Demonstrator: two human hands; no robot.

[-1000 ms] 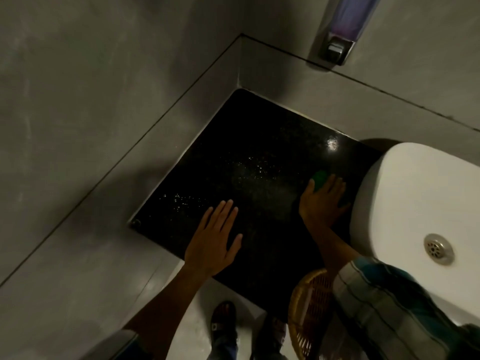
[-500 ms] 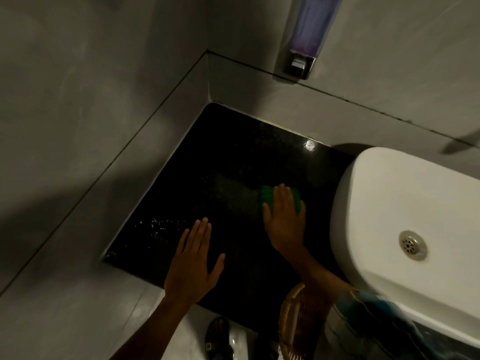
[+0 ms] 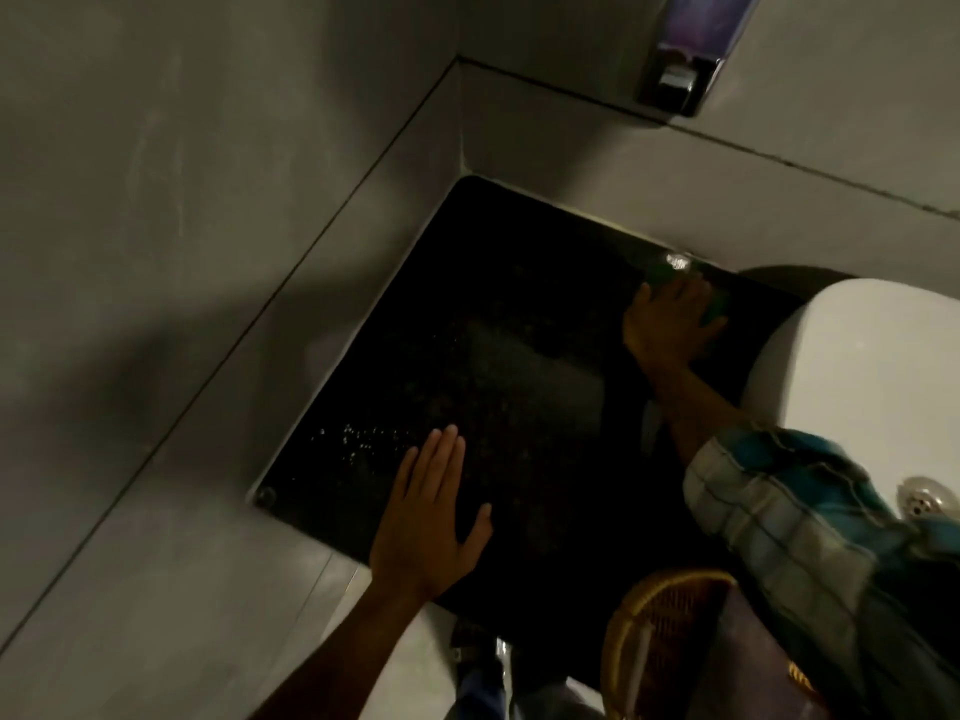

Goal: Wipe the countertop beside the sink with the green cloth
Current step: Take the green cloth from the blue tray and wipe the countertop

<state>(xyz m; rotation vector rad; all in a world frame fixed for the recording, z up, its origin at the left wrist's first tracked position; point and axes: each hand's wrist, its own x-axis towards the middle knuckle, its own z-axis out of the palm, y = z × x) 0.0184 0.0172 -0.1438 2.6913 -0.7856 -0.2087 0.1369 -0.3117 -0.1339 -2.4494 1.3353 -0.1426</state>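
Head view, dim light. The black countertop (image 3: 467, 356) fills the corner between two grey walls, with the white sink (image 3: 857, 366) standing on its right part.

Right hand (image 3: 670, 324): palm down at the far right of the countertop, near the back wall and just beside the sink's rounded left side. It presses flat on the green cloth (image 3: 714, 309), fingers spread over it, not curled into a fist. Only small green patches of the cloth show, past the fingertips and at the hand's right edge; the rest is hidden under the palm. The forearm runs back toward the near right, ending in a plaid sleeve (image 3: 810, 522) that crosses in front of the sink.

Left hand (image 3: 431, 527): laid flat and empty on the near edge of the countertop, fingers straight and together, thumb out to the right. It holds nothing. Well apart from the right hand.

A scatter of small bright specks (image 3: 363, 436) lies on the dark surface just left of the left fingertips. A bright glint shows at the back edge beyond the right hand.

A metal drain (image 3: 927, 498) shows in the sink basin at the right edge. A soap dispenser (image 3: 685, 54) is mounted on the far wall, above the counter. A wicker basket (image 3: 665, 641) sits below the countertop's near edge, lower right.
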